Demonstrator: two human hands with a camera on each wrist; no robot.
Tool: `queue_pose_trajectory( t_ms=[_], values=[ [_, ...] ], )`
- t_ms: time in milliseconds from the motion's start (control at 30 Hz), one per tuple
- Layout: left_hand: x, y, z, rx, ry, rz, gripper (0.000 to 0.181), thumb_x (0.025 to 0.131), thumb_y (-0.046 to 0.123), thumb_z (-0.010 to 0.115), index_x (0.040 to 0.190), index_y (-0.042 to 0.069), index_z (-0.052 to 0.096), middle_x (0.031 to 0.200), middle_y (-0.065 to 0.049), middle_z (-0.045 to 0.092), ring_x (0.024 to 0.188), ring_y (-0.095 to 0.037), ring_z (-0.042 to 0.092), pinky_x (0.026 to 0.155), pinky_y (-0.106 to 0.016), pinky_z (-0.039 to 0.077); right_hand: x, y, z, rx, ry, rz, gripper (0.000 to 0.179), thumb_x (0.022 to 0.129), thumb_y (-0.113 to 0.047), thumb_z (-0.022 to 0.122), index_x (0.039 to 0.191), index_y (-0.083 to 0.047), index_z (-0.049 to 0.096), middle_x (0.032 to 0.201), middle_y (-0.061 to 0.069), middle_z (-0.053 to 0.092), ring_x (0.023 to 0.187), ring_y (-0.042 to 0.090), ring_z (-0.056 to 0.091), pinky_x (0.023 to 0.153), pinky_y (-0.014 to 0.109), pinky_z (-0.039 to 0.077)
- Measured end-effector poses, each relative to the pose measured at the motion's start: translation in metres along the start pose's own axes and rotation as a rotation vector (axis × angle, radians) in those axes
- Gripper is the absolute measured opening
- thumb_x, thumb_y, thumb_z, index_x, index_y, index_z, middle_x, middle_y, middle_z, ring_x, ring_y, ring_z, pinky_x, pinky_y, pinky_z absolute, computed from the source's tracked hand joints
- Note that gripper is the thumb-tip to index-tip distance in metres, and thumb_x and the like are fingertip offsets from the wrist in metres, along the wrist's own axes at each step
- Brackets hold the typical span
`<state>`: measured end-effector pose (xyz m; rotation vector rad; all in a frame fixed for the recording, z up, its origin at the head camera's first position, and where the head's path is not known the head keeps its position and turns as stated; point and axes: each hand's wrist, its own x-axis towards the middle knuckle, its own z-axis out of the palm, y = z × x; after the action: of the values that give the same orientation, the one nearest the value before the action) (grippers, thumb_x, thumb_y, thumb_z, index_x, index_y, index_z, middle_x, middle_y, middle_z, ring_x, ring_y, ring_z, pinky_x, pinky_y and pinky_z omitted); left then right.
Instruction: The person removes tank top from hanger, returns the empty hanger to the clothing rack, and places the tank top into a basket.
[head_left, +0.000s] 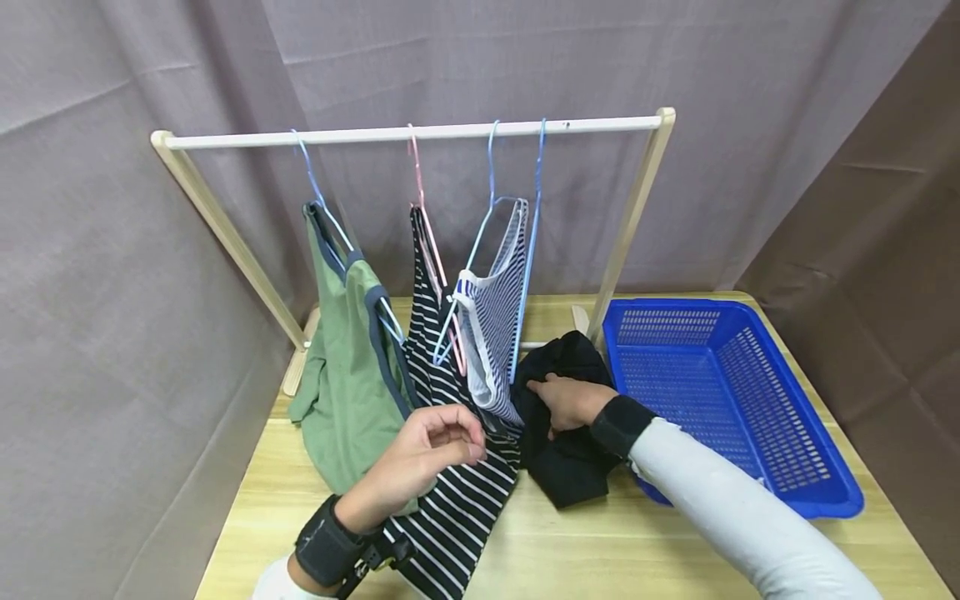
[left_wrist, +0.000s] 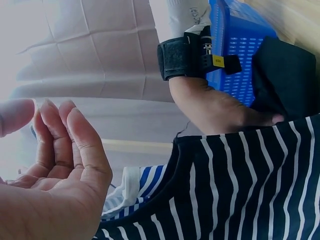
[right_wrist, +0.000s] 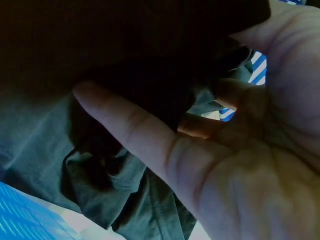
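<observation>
My right hand (head_left: pixel 573 402) grips a crumpled black garment (head_left: pixel 573 475) beside the basket. In the right wrist view one finger of the right hand (right_wrist: pixel 200 170) lies straight along the dark cloth (right_wrist: pixel 45 130), while the thumb is partly hidden under it. My left hand (head_left: pixel 423 458) hovers in front of a black garment with white stripes (head_left: pixel 465 500), fingers loosely curled and holding nothing. In the left wrist view, the left hand's (left_wrist: pixel 65 165) thumb stands just apart from the fingertips. A blue-and-white striped garment (head_left: pixel 498 325) hangs between the hands.
A white rail (head_left: pixel 360 136) on wooden legs carries blue and pink hangers. At its left hangs a green garment with dark trim (head_left: pixel 348 358). A slim blue hanger (head_left: pixel 534 242) hangs rightmost. The blue basket (head_left: pixel 678 304) stands right on the wooden table (head_left: pixel 637 558); grey cloth (head_left: pixel 480 58) is behind.
</observation>
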<state>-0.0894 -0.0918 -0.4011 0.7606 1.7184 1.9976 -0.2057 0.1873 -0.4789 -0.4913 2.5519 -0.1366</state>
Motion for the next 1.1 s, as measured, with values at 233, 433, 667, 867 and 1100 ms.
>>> queue_pose_trajectory(
  t_ms=[233, 433, 667, 867, 1100],
  values=[
    [-0.001, 0.001, -0.002, 0.022, 0.012, -0.014, 0.024, 0.095, -0.005, 0.06, 0.106, -0.025, 0.053, 0.095, 0.011, 0.07, 0.087, -0.001, 0.07, 0.087, -0.02, 0.062, -0.006, -0.005, -0.004, -0.06, 0.028, -0.048, 0.085, 0.083, -0.009, 0.089, 0.157, -0.005, 0.049, 0.15, 0.028, 0.058, 0.132, 0.038, 0.063, 0.111, 0.05, 0.057],
    [0.0, 0.0, -0.002, -0.002, 0.008, -0.005, 0.024, 0.095, -0.006, 0.06, 0.106, -0.026, 0.052, 0.096, 0.011, 0.07, 0.088, -0.001, 0.07, 0.087, -0.019, 0.062, -0.003, -0.002, -0.002, -0.066, 0.089, -0.086, 0.068, 0.086, 0.003, 0.077, 0.15, 0.0, 0.056, 0.143, 0.032, 0.059, 0.122, 0.042, 0.067, 0.104, 0.053, 0.06],
    [0.0, -0.002, -0.002, -0.005, 0.009, 0.023, 0.023, 0.094, -0.007, 0.059, 0.104, -0.027, 0.052, 0.095, 0.011, 0.07, 0.087, 0.0, 0.07, 0.085, -0.019, 0.061, 0.007, 0.001, 0.008, -0.134, 0.18, -0.112, 0.055, 0.085, 0.002, 0.072, 0.14, -0.001, 0.064, 0.127, 0.03, 0.064, 0.114, 0.051, 0.067, 0.104, 0.062, 0.057],
    [-0.001, -0.003, -0.003, -0.002, 0.028, 0.009, 0.022, 0.095, -0.006, 0.06, 0.104, -0.025, 0.053, 0.093, 0.011, 0.07, 0.085, -0.001, 0.07, 0.084, -0.019, 0.061, 0.002, -0.006, 0.002, -0.182, 0.208, -0.183, 0.044, 0.086, 0.002, 0.074, 0.129, 0.002, 0.068, 0.117, 0.029, 0.07, 0.109, 0.048, 0.07, 0.102, 0.058, 0.059],
    [-0.001, -0.003, -0.006, 0.011, 0.026, 0.001, 0.022, 0.096, -0.004, 0.061, 0.104, -0.024, 0.054, 0.093, 0.011, 0.07, 0.085, 0.0, 0.07, 0.084, -0.02, 0.062, 0.0, -0.003, -0.003, -0.137, 0.207, -0.221, 0.029, 0.086, 0.005, 0.073, 0.113, -0.006, 0.073, 0.109, 0.017, 0.077, 0.104, 0.034, 0.075, 0.096, 0.048, 0.064]
  ],
)
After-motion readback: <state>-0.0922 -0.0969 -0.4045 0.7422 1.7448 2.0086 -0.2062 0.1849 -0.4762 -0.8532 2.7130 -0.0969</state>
